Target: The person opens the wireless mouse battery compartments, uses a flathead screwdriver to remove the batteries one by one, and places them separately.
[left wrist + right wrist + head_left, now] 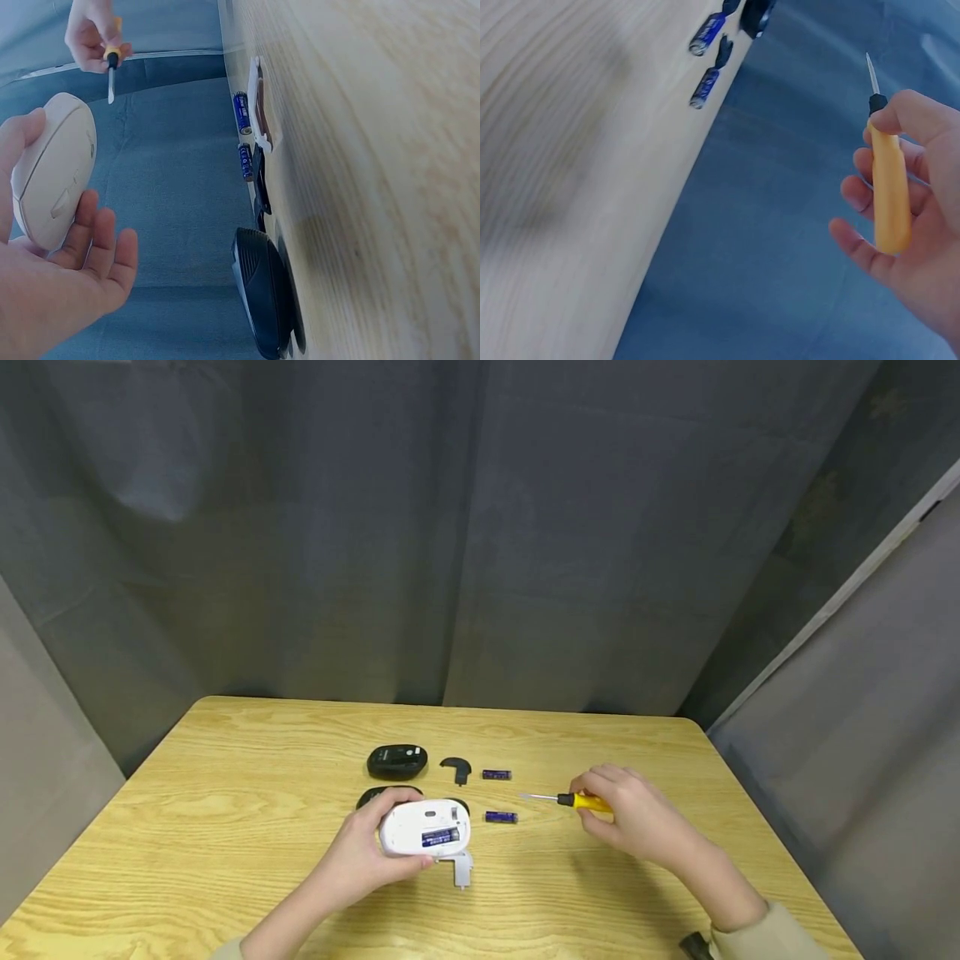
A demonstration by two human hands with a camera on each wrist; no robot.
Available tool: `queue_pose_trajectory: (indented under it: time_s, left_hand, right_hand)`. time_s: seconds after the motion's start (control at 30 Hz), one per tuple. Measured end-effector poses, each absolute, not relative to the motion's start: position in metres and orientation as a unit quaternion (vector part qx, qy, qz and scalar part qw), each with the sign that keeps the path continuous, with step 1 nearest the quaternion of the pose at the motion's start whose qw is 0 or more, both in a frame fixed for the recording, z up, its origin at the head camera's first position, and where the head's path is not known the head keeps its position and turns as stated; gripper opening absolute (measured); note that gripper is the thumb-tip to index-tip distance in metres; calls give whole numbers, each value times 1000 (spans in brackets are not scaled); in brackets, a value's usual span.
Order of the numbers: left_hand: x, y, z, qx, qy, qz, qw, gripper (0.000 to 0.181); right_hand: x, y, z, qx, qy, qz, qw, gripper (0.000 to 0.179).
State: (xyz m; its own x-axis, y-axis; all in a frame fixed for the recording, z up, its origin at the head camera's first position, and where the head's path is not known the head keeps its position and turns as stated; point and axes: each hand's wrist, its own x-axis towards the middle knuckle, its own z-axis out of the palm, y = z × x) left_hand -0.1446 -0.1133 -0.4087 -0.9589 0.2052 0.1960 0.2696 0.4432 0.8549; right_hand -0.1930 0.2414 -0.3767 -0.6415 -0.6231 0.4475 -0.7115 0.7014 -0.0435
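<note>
My left hand (367, 853) grips a white computer mouse (405, 828) by its edges, underside turned up toward the head camera. A blue battery (440, 837) lies in the mouse's uncovered compartment. In the left wrist view the mouse (56, 169) is held well off the table. My right hand (630, 810) holds a screwdriver (592, 802) by its yellow and black handle, its metal shaft pointing left toward the mouse. The right wrist view shows the thumb along the yellow handle (889, 195). Tool tip and mouse are apart.
Behind the white mouse are a black mouse (397, 762) and a second, partly hidden one (375, 795). A black battery cover (457, 768), two blue batteries (497, 774) (501, 817) and a white cover (462, 870) lie on the wooden table (285, 777). Grey curtains stand behind.
</note>
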Motion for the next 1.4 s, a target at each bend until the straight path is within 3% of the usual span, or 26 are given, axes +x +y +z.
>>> queue_pose_trajectory:
  time_s: [0.33, 0.5, 0.7, 1.4]
  left_hand:
    - [-145, -112, -410, -136, -851, -507, 31, 69]
    - [-146, -111, -409, -138, -848, -510, 29, 69]
    - [-146, -108, -408, -152, -849, -504, 40, 68]
    - [-146, -103, -405, -163, -856, -488, 48, 69]
  right_hand:
    - [-181, 228, -362, 411, -863, 122, 266, 25]
    - [-176, 221, -356, 449, -831, 149, 293, 13]
    - [-170, 209, -353, 491, -787, 180, 326, 20]
    - [-159, 197, -359, 493, -805, 202, 262, 15]
